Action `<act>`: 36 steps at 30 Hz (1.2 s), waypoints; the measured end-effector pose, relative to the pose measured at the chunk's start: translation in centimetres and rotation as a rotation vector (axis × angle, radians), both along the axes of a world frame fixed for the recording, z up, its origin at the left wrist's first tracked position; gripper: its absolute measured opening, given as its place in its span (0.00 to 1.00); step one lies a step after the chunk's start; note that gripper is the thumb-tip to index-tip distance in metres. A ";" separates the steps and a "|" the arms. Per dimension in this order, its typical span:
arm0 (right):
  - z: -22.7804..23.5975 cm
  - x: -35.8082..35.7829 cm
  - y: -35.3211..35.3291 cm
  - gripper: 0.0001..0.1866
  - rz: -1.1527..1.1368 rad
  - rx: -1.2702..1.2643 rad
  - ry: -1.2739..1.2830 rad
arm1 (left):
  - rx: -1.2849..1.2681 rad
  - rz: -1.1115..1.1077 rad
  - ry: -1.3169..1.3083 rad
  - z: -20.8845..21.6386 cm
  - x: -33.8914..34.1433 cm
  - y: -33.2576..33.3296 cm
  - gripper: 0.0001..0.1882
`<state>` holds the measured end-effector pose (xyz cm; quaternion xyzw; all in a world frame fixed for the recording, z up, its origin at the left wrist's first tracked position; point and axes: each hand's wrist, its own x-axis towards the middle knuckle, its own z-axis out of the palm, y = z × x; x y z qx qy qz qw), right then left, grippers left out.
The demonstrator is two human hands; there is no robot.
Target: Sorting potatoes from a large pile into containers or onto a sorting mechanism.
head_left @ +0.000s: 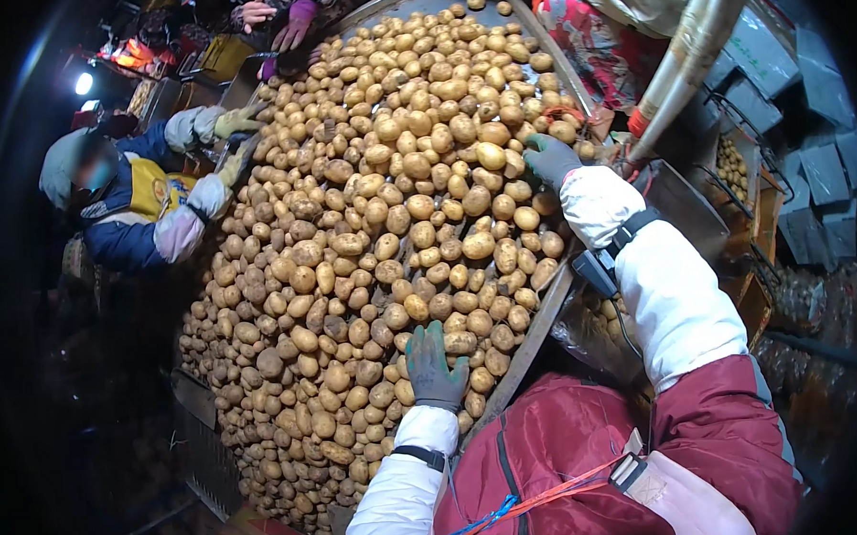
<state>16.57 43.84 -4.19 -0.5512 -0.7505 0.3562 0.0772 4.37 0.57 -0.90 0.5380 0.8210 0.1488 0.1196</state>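
A broad heap of potatoes (351,242) covers the sorting table in front of me, many still dusty with soil. My left hand (437,368), in a grey-green work glove, lies on the potatoes near the table's close edge, its fingers spread and nothing held. Farther up on the right, my right hand (551,161) wears a similar glove and rests over potatoes by the right rim. Its fingers look stretched out and apart, with no potato visibly gripped.
A metal rim (523,351) edges the table. Across it, a co-worker in a yellow apron (153,189) handles potatoes; another person's purple-gloved hand (295,25) is at the far end. At right are a pale pole (692,50), a crate of potatoes (733,168) and grey packages (824,174).
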 end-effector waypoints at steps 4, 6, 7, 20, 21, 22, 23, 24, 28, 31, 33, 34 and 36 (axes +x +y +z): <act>0.7 -2.5 0.0 0.24 0.023 -0.047 -0.086 | -0.061 0.025 -0.016 0.0 -0.3 -0.3 0.45; 0.8 -2.3 -0.3 0.23 0.062 -0.046 -0.138 | -0.067 0.045 0.007 0.5 -0.2 0.0 0.46; 1.0 -1.8 -0.7 0.22 0.098 -0.126 -0.078 | -0.060 0.049 0.005 0.3 -0.3 0.0 0.46; 4.3 -6.8 -0.9 0.19 0.198 0.017 0.257 | -0.056 0.057 -0.020 0.6 -0.3 -0.2 0.44; 4.0 -7.3 -1.6 0.24 0.254 0.122 0.140 | -0.037 0.057 -0.002 0.7 -0.1 0.0 0.45; 3.0 -7.3 -2.1 0.28 0.331 0.210 -0.028 | -0.034 0.048 -0.003 0.6 -0.1 0.2 0.45; 3.9 -8.1 -3.3 0.30 0.330 0.156 -0.118 | -0.041 0.049 -0.019 0.5 -0.3 0.0 0.44; 4.9 -8.7 -4.4 0.31 0.329 0.103 -0.206 | -0.049 0.051 -0.034 0.4 -0.5 -0.3 0.44; 3.4 -7.9 -3.5 0.28 0.342 0.049 -0.164 | -0.013 0.040 -0.018 0.3 -0.4 0.0 0.44; 2.3 -4.5 -2.6 0.28 0.283 -0.098 0.205 | -0.004 0.008 -0.020 0.5 0.0 0.4 0.45; 3.6 -2.7 -3.4 0.25 0.354 -0.213 0.260 | -0.013 0.019 -0.015 0.4 -0.4 -0.3 0.45; 4.5 -1.2 -4.0 0.23 0.413 -0.327 0.311 | -0.022 0.019 -0.013 0.4 -0.4 -0.5 0.44; 5.3 2.7 -5.7 0.18 0.333 -0.359 0.409 | -0.007 0.022 -0.019 0.3 -0.5 -0.7 0.44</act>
